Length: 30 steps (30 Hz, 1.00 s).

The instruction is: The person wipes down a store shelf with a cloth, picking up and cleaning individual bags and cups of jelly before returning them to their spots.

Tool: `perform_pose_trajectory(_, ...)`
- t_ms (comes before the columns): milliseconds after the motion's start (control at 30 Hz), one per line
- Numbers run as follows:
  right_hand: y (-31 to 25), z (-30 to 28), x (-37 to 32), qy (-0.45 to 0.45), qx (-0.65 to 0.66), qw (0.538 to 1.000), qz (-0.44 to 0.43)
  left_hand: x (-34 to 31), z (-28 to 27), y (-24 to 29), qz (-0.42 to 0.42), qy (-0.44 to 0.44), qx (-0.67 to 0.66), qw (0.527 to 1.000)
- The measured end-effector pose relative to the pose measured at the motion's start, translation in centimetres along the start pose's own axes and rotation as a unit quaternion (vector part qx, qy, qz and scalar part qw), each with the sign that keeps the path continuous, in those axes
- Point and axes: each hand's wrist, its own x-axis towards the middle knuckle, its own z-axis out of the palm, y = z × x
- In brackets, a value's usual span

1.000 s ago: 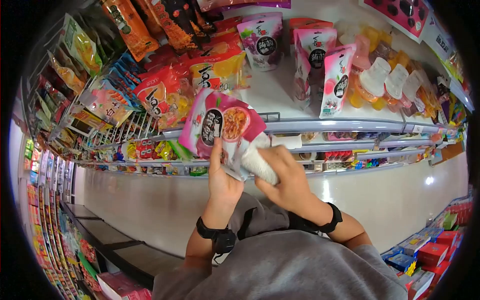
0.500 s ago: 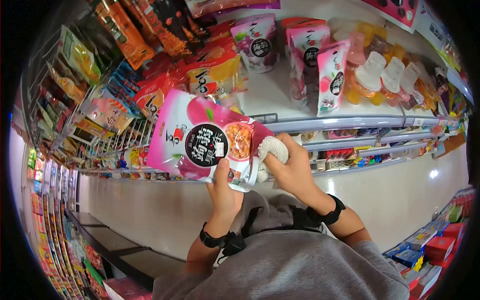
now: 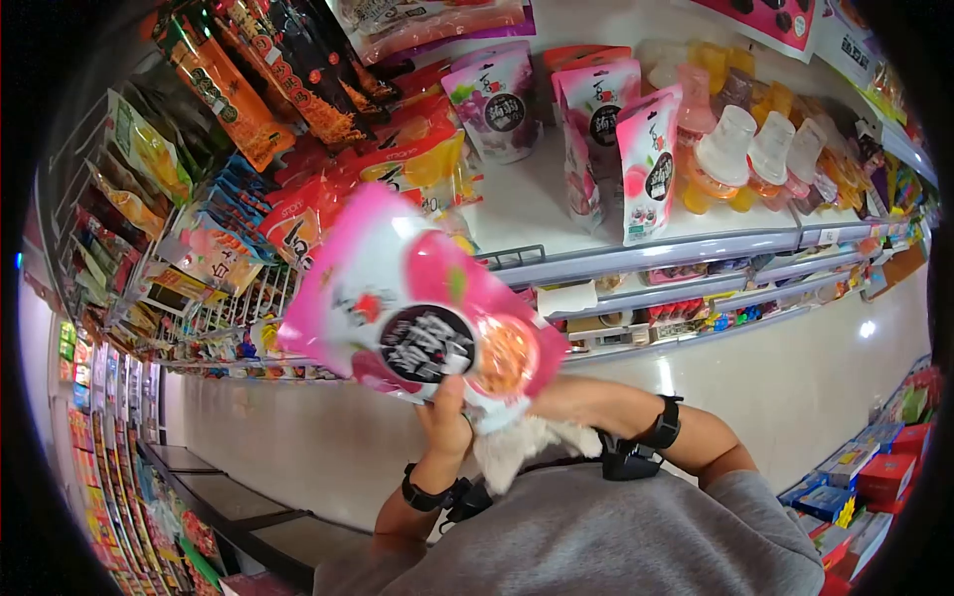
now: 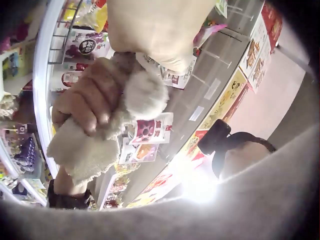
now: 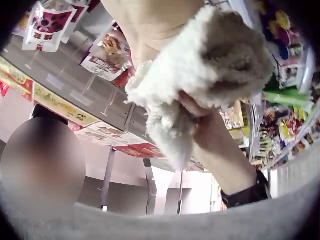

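Note:
A pink and white snack bag (image 3: 427,328) is held tilted in front of the shelf in the head view. My left hand (image 3: 447,432) grips its lower edge, the thumb on the printed front and the fingers hidden. A fluffy white cloth (image 3: 527,447) hangs just below the bag. In the left wrist view my right hand (image 4: 95,95) has its fingers curled round this cloth (image 4: 85,155), close beside my left hand (image 4: 152,30). The cloth (image 5: 210,60) covers much of my right hand in the right wrist view.
Upright pink pouches (image 3: 651,169), a purple pouch (image 3: 497,104) and jelly cups (image 3: 725,149) stand on the white shelf (image 3: 537,189). Red and orange packs (image 3: 229,99) lie to the left. The shelf's front rail (image 3: 676,248) runs beyond the hands. Red boxes (image 3: 884,477) are at lower right.
The bag has turned flatter to the head camera, its printed face fully in view, and moved slightly down. My right hand and the cloth have moved from the bag's right edge to beneath it.

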Motion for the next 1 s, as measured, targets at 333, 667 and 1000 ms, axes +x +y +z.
perform_pose_trajectory(333,-1.2,-1.7,-0.6,0.045,0.129,0.99,-0.047,1.4,1.8,0.2,0.063,-0.045,-0.147,0.986)
perform_pose_trajectory(667,-1.4,-2.7,-1.5,-0.006,0.225,0.974,-0.037,1.0,1.9,-0.7,-0.009,-0.021,-0.063,0.998)
perform_pose_trajectory(1000,0.8,-2.6,1.8,0.122,-0.341,0.923,-0.129,2.8,1.8,-1.3,0.082,0.15,0.025,0.985)
